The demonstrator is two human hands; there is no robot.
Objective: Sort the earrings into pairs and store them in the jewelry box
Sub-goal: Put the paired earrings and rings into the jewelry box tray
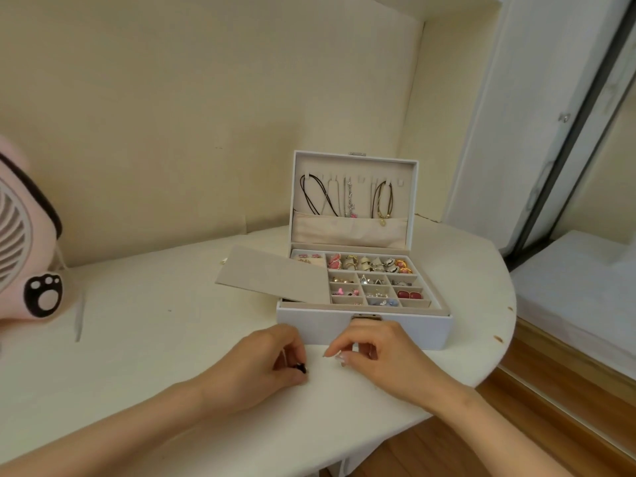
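Observation:
The white jewelry box (pixel 395 330) stands open on the table, lid upright with necklaces (pixel 347 197) hanging inside. Its tray holds several small compartments with earrings (pixel 409 294) and rings (pixel 366 263). A grey flat insert (pixel 275 273) lies tilted over the tray's left side. Just in front of the box, my left hand (pixel 265 359) pinches a small dark earring (pixel 301 368) at the tabletop. My right hand (pixel 378 356) hovers beside it with fingers curled; whether it holds anything is hidden.
The white table (pixel 137 339) has a rounded edge at the right with wooden floor below. A pink fan (pixel 24 235) with a paw print stands at the far left. A wall is close behind the box; a white mattress (pixel 578 287) lies at right.

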